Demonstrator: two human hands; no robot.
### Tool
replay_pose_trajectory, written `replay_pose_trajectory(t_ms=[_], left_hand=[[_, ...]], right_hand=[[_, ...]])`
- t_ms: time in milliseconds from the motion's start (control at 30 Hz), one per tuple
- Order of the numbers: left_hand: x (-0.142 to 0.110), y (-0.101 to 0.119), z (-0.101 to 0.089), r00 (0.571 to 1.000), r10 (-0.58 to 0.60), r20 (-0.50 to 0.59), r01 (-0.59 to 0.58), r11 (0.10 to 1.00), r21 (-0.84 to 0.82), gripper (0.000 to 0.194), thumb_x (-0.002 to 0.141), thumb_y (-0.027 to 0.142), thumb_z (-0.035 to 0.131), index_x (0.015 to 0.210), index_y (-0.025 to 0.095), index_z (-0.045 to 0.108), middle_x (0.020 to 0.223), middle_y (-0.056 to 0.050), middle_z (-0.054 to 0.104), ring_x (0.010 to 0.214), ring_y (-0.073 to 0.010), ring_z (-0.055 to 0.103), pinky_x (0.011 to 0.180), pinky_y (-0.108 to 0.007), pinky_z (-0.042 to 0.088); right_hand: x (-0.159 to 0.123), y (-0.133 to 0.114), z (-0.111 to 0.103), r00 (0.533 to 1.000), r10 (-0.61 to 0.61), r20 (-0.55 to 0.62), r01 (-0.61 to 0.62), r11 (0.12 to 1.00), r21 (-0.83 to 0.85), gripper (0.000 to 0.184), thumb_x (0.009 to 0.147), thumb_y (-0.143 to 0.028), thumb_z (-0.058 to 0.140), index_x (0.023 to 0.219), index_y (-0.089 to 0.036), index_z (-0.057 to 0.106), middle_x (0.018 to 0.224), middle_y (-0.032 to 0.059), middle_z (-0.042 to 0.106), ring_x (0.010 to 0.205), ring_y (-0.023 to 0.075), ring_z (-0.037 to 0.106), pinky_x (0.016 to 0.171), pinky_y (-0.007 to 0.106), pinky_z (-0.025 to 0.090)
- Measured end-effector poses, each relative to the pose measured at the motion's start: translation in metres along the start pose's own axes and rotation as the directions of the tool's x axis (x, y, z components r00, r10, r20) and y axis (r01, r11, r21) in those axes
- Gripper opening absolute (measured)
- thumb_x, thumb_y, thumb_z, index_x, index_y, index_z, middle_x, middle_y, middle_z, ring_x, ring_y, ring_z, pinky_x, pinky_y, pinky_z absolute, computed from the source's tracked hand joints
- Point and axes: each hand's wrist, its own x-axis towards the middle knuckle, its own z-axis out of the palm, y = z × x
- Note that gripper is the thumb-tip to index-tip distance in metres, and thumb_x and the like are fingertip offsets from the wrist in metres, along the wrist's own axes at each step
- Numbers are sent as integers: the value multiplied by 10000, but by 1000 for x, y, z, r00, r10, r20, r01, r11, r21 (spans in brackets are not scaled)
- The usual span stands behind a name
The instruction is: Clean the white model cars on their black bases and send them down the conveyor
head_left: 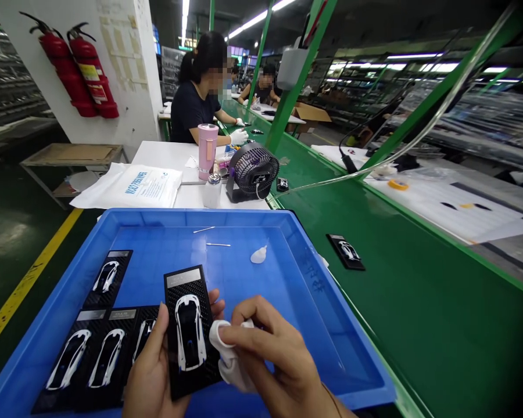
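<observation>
My left hand (150, 371) grips a model car on a black display base (190, 334), tilted up toward me over the blue tray (126, 218). The car is white and black, and a silver plate sits at the base's top end. My right hand (279, 354) pinches a white cloth (233, 354) against the base's right edge. Several more model cars on black bases lie at the tray's left, among them one model car (107, 277) farther back. Two cotton swabs (218, 244) and a small white translucent dropper bottle (258, 254) lie in the tray's far part.
On the right runs a green conveyor belt (401, 296) carrying another model car (347, 251). Beyond the tray stand a black fan (253, 169), a pink tumbler (207, 152) and a white wiper packet (133, 186). A gloved co-worker (196, 98) sits farther along.
</observation>
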Motion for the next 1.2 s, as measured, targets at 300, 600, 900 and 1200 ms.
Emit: replay_pose_trajectory(t_ms=[300, 600, 900, 1200], left_hand=[[-6, -3, 10, 999, 28, -16, -28, 999, 15, 447, 834, 400, 447, 1058, 60, 630, 1110, -218, 585, 1073, -347, 516, 912, -504, 412], [-7, 1, 10, 995, -97, 7, 96, 980, -172, 386, 819, 343, 507, 1134, 134, 582, 1075, -135, 627, 1005, -264, 576, 823, -355, 504], [-11, -9, 11, 996, 12, -85, -18, 997, -70, 550, 690, 385, 664, 1190, 199, 529, 1122, -58, 611, 1058, -243, 540, 881, -310, 469], [-8, -2, 4, 988, -140, -69, 141, 990, 2, 591, 732, 464, 590, 1236, 173, 486, 1097, -110, 620, 939, -268, 602, 686, -293, 517]], right_hand=[[-13, 6, 21, 997, 3, -81, -4, 1000, -20, 420, 760, -37, 505, 1140, -216, 486, 833, 38, 467, 743, 40, 445, 698, 177, 445], [-15, 5, -1, 991, -6, -136, -2, 998, -60, 383, 751, 8, 477, 1074, -194, 517, 842, 44, 486, 752, 42, 466, 644, 148, 408], [-13, 5, 19, 966, -258, -25, 220, 869, -444, 259, 817, -141, 445, 1041, -118, 571, 805, 73, 515, 723, 92, 433, 650, 243, 308], [-12, 15, -19, 997, -22, -69, 9, 983, -182, 356, 794, -27, 462, 1107, -182, 534, 867, 51, 487, 803, 54, 458, 681, 176, 392]])
